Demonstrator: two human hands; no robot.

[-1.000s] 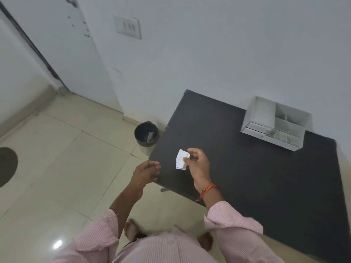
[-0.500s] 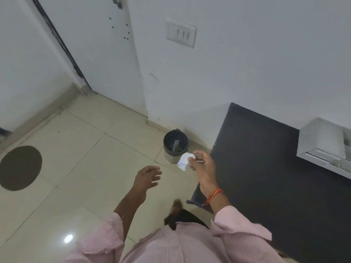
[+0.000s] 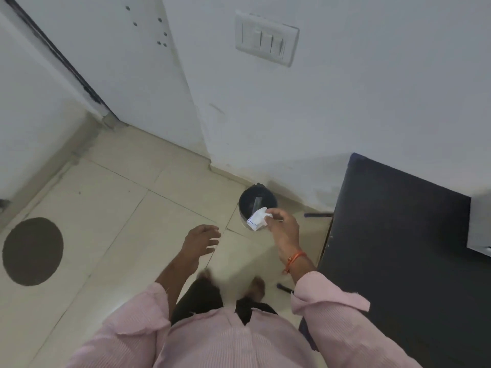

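My right hand (image 3: 282, 227) pinches a small crumpled white paper (image 3: 257, 221) with blue marks between thumb and fingertips. The paper hangs in front of the near rim of a small round black bin (image 3: 255, 201) that stands on the floor by the wall. Something pale lies inside the bin. My left hand (image 3: 199, 241) is held out over the floor tiles to the left, fingers spread and relaxed, holding nothing.
A black table (image 3: 403, 248) fills the right side, with a white box's corner (image 3: 481, 227) at its far edge. Beige floor tiles (image 3: 106, 221) carry a dark round patch (image 3: 33, 251). A white wall with a switch plate (image 3: 267, 40) and a door (image 3: 127, 75) stand behind.
I have turned and stepped left, away from the table. My right hand carried the paper from over the table corner to in front of the bin; my left hand stayed open.
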